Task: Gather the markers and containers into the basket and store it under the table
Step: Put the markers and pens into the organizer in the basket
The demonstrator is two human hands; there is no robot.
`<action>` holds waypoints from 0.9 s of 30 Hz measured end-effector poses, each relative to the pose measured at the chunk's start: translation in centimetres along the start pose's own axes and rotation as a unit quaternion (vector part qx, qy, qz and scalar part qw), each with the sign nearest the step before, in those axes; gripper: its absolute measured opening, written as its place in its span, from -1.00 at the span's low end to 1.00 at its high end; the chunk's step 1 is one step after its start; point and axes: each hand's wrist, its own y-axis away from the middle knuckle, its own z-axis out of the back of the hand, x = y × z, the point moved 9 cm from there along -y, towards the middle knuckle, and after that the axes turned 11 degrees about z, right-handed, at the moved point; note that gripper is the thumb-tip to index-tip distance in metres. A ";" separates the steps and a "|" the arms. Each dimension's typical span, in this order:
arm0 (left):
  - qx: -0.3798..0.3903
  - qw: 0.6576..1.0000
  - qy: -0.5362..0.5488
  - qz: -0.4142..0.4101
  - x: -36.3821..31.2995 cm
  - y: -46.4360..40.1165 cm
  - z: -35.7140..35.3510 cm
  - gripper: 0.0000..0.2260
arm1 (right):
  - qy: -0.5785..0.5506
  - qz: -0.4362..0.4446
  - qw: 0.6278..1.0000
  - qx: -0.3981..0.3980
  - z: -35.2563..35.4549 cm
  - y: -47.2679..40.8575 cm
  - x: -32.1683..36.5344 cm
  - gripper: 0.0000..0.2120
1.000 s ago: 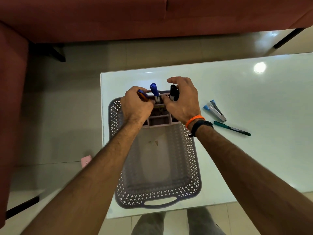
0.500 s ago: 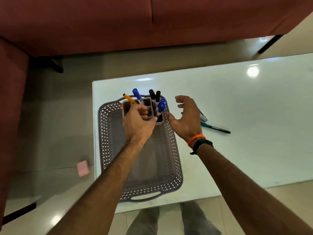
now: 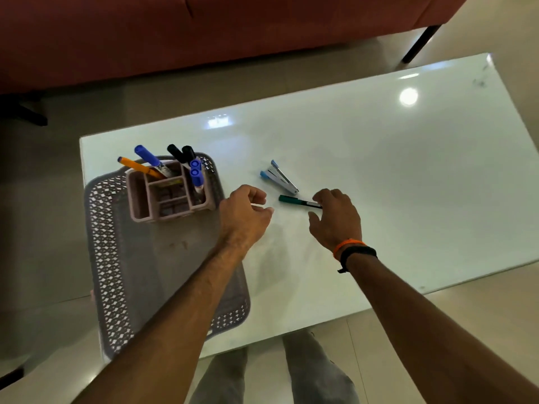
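A grey lattice basket [image 3: 106,258] lies at the left end of the white table [image 3: 393,176]. At its far end stands a pinkish divided container [image 3: 140,201] holding blue markers [image 3: 196,174], black markers [image 3: 180,153] and an orange pen [image 3: 137,166]. A green marker [image 3: 293,200] lies on the table right of the basket. My right hand [image 3: 335,218] hovers over its right end, fingers curved down onto it and thumb apart. My left hand [image 3: 243,212] hangs loosely curled just right of the basket, holding nothing.
A blue and silver stapler [image 3: 278,177] lies just beyond the green marker. A red sofa [image 3: 204,33] runs along the far side, with a black leg [image 3: 420,43] at the right. My legs [image 3: 315,371] stand at the table's near edge.
My left hand let go of the container, which now stands in the basket, and moved right. My right hand reached right to the green marker. The view has shifted right.
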 end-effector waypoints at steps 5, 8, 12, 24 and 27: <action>0.000 1.000 -0.026 0.016 0.3 -0.9 -1.5 -0.75 | 0.090 0.073 0.992 0.051 -1.6 -2.4 0.4 -0.70; 0.000 0.999 -0.034 0.030 0.5 -1.1 -2.2 -0.75 | 0.106 0.100 0.986 0.077 -2.4 -2.9 0.7 -0.78; 0.004 0.999 -0.020 0.045 0.3 -1.1 -2.8 -0.71 | 0.047 0.070 0.994 0.063 -2.0 -2.6 0.1 -0.84; -0.015 0.990 0.142 -0.016 -1.7 0.6 2.4 -0.91 | -0.281 0.100 0.954 -0.020 1.5 -2.3 7.0 -0.91; -0.030 0.988 0.146 -0.051 -1.9 1.3 5.1 -0.87 | -0.275 0.145 0.950 -0.039 2.6 -2.5 10.4 -0.90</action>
